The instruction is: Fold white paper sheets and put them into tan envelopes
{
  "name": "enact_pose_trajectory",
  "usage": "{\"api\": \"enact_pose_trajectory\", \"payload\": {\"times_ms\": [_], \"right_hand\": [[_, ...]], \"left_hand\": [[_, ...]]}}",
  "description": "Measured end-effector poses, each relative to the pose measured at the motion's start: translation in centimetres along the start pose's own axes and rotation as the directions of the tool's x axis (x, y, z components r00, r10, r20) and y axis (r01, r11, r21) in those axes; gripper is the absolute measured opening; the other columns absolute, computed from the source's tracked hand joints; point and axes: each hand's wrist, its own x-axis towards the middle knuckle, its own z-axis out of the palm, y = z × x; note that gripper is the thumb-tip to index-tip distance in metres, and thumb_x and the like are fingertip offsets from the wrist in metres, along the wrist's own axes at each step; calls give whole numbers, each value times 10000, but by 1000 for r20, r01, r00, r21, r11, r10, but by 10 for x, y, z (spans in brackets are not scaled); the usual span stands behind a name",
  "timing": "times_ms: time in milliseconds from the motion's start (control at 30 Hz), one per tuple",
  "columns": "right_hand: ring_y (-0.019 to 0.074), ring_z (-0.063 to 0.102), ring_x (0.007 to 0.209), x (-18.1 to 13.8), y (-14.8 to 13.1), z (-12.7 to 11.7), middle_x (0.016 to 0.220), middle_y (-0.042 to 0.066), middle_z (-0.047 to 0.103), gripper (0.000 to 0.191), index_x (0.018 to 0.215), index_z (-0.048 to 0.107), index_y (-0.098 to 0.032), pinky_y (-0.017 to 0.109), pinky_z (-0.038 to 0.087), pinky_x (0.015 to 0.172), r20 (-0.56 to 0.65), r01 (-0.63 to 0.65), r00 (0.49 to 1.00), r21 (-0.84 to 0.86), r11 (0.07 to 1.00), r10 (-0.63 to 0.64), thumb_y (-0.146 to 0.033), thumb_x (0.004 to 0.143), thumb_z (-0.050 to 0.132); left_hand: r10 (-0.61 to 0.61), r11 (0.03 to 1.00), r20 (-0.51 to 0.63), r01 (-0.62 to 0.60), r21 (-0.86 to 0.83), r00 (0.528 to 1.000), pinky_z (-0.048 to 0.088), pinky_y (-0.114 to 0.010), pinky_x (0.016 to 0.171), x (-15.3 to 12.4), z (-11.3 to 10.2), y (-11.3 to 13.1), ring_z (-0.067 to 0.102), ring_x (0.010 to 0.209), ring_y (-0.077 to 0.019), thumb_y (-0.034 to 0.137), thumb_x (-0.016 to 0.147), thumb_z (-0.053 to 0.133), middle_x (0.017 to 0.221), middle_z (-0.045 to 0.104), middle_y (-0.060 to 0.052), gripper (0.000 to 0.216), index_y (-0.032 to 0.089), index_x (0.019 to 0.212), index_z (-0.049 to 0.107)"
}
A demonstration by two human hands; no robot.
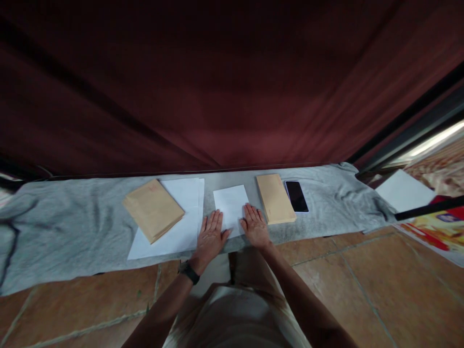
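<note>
A small white sheet of paper (231, 202), perhaps folded, lies in front of me on the grey cloth. My left hand (212, 234) rests flat on its left edge, fingers stretched forward. On the opposite edge lies my right hand (255, 226), also flat with its fingers extended. Just right of that hand is a stack of brown envelopes (276, 199). To the left, another pile of brown envelopes (154, 209) sits askew on larger white sheets (188, 203). The larger sheets reach close to my left hand.
A dark phone (297, 196) lies beside the right-hand envelopes. The grey cloth (337, 203) covers a long narrow surface, with a dark red curtain (232, 121) behind it. At the far right are a white sheet (405, 191) and a colourful printed package (438, 229). Tiled floor (326, 280) shows below.
</note>
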Motion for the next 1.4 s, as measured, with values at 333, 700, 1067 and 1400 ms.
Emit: {"api": "enact_pose_trajectory", "payload": {"times_ms": [333, 700, 1067, 1400], "right_hand": [[269, 413, 1455, -1, -1, 0, 1573, 124, 448, 502, 1533, 415, -111, 473, 299, 1203, -19, 0, 1000, -19, 1000, -1, -282, 1065, 357], [252, 404, 1459, 0, -1, -1, 1568, 127, 454, 508, 1532, 416, -107, 459, 285, 1209, 7, -14, 1000, -29, 999, 14, -287, 1059, 375], [251, 397, 1464, 0, -3, -4, 1578, 120, 439, 522, 1551, 390, -117, 461, 279, 1210, 20, -24, 1000, -23, 999, 24, -283, 1058, 357], [250, 384, 1473, 1, -3, -5, 1580, 121, 435, 510, 1541, 405, -113, 459, 276, 1210, 38, -21, 999, -28, 999, 22, -288, 1065, 351]], "left_hand": [[85, 995, 115, -79, -61, 990, 263, -499, 1255, 37, 14, 46, 288, 1528, -265, 286, 1021, 299, 1599, 413, -137, 550, 97, 1527, 404], [-23, 1000, 51, 22, 20, 998, 250, -478, 1252, 19, 9, 31, 301, 1523, -275, 407, 1015, 365, 1596, 400, -173, 626, 65, 1538, 384], [-66, 998, 9, 66, 17, 998, 294, -527, 1225, -11, 5, 24, 339, 1504, -298, 351, 1028, 336, 1582, 422, -178, 581, 67, 1530, 400], [168, 986, 96, -168, -7, 981, 262, -478, 1256, -29, -4, 71, 311, 1520, -245, 291, 1018, 392, 1606, 410, -83, 536, 146, 1533, 412]]}}
